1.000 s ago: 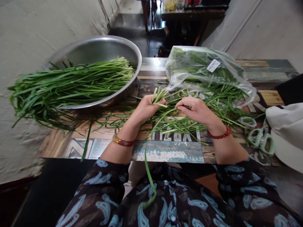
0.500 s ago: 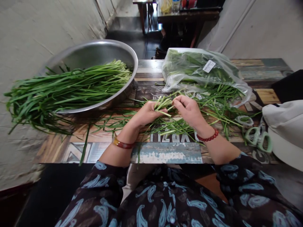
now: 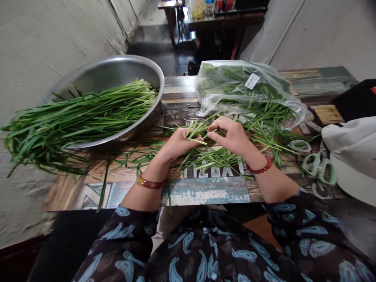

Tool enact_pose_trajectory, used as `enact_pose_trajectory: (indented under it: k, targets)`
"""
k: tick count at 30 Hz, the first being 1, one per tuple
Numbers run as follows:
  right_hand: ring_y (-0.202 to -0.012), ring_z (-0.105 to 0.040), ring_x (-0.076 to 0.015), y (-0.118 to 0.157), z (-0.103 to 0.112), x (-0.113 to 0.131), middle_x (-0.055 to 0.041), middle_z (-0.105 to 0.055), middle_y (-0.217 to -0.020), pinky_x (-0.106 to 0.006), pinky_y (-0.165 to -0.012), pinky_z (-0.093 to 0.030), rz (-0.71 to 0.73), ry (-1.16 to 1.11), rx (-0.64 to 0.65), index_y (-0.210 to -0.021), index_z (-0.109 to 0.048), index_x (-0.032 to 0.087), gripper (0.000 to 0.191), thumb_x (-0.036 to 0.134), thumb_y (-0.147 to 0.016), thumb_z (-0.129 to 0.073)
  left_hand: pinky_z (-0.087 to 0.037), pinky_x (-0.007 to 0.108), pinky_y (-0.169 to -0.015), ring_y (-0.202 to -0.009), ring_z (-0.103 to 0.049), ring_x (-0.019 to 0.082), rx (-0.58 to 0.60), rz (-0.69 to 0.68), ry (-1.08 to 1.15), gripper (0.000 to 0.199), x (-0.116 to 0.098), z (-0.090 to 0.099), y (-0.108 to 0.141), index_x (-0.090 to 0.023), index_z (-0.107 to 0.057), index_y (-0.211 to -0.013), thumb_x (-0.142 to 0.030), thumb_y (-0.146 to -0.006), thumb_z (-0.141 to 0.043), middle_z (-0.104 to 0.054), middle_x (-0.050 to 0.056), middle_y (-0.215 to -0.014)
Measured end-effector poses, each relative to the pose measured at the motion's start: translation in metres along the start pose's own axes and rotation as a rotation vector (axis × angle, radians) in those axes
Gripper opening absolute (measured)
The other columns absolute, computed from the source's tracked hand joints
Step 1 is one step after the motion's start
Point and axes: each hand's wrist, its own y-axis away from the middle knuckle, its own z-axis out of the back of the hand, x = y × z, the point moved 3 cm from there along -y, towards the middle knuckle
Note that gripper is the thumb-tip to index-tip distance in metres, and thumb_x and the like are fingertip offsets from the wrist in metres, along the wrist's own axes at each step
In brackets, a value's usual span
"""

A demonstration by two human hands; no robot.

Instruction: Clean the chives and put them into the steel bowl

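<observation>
My left hand (image 3: 179, 141) is closed around a small bunch of garlic chives (image 3: 197, 127), pale stem ends pointing up and to the right. My right hand (image 3: 230, 135) is just right of those stem ends, thumb and forefinger apart with a gap between them. Whether its fingertips touch a stem I cannot tell. Loose chive stalks and scraps (image 3: 216, 157) lie on the table under and around both hands. To the left, a large steel basin (image 3: 117, 64) holds a thick heap of long chives (image 3: 96, 111), their leaves hanging over the rim.
A clear plastic bag (image 3: 252, 81) with more chives lies behind my right hand. Pale green-handled scissors (image 3: 319, 168) and a white cap (image 3: 351, 154) are at the right of the patterned table (image 3: 211, 192). Another table (image 3: 226, 21) stands farther back, bottles on it.
My right thumb and forefinger, pinched together at a stem before, have parted. My left hand keeps its hold on the chives. The whole view has shifted slightly.
</observation>
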Motion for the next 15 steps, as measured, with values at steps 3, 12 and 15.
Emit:
enact_pose_trajectory:
  k: [3,12,15]
  targets:
    - [-0.078,-0.060,-0.0182,0.001,-0.007,0.003,-0.0035,-0.067,-0.078,-0.034,-0.077,-0.048,-0.028,-0.057,-0.030,-0.071,-0.063,0.021,0.016,0.028,-0.085,-0.063,-0.038,0.022,-0.058,-0.056,-0.043,0.008,-0.034,-0.013,0.011,0.027,-0.001,0.000,0.000,-0.013,-0.062,-0.065,-0.037,-0.070,-0.073,-0.053,-0.004,-0.059]
    - [-0.063,-0.052,-0.0117,0.000,0.009,-0.027,0.0009,-0.057,-0.068,-0.025,-0.061,-0.045,-0.362,-0.423,-0.268,-0.072,-0.058,0.021,0.028,0.043,-0.088,-0.059,-0.038,0.021,-0.054,-0.057,-0.044,0.009,-0.062,-0.006,-0.046,0.025,0.004,0.004,-0.001,-0.013,-0.064,-0.067,-0.037,-0.071,-0.072,-0.055,-0.003,-0.059]
    - [-0.066,-0.055,-0.0134,-0.003,0.026,-0.024,-0.0015,-0.059,-0.068,-0.027,-0.064,-0.046,-0.283,-0.288,-0.183,-0.064,-0.058,0.020,0.040,0.050,-0.091,-0.056,-0.037,0.021,-0.054,-0.056,-0.042,0.008,-0.077,-0.007,-0.052,0.025,0.002,0.005,-0.001,-0.014,-0.063,-0.067,-0.037,-0.072,-0.071,-0.052,-0.004,-0.058]
